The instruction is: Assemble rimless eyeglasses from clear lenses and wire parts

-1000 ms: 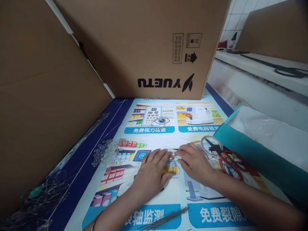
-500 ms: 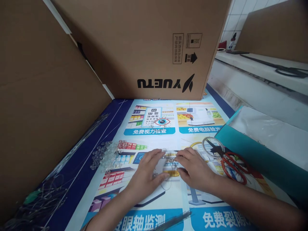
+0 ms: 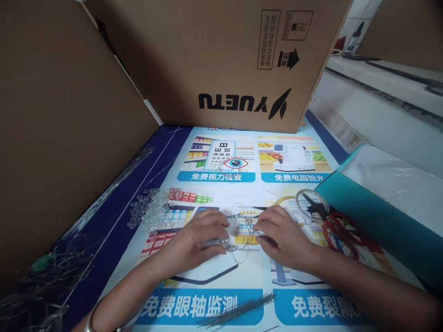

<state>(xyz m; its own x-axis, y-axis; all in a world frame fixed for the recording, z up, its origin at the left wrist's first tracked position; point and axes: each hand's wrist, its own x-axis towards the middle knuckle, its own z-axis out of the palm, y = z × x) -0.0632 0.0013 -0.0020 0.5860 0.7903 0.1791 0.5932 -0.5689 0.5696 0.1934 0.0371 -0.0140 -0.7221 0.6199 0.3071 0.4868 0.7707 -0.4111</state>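
A wire strung with clear beads (image 3: 248,222) lies in a loose loop on the printed sheet, between my two hands. My left hand (image 3: 200,237) curls round its left side, and clear beads show between its thumb and fingers. From the other side my right hand (image 3: 285,237) pinches the thin wire near the beads; its exact grip is partly hidden by the fingers. To the left of my left hand spreads a pile of loose clear beads (image 3: 154,210). Beyond my hands, another small beaded piece (image 3: 232,173) rests on the sheet's eye-chart picture.
Red-handled scissors (image 3: 341,233) and a roll of tape (image 3: 311,204) lie right of my right hand, beside a teal box (image 3: 374,198). Cut wires (image 3: 238,310) lie in front. Tangled wire (image 3: 58,276) sits at left. Cardboard (image 3: 224,55) walls the back and left.
My left hand has shifted left and its fingers have curled in more, leaving more of the beaded wire in sight. My right hand stays near the same spot. The view has tilted slightly down.
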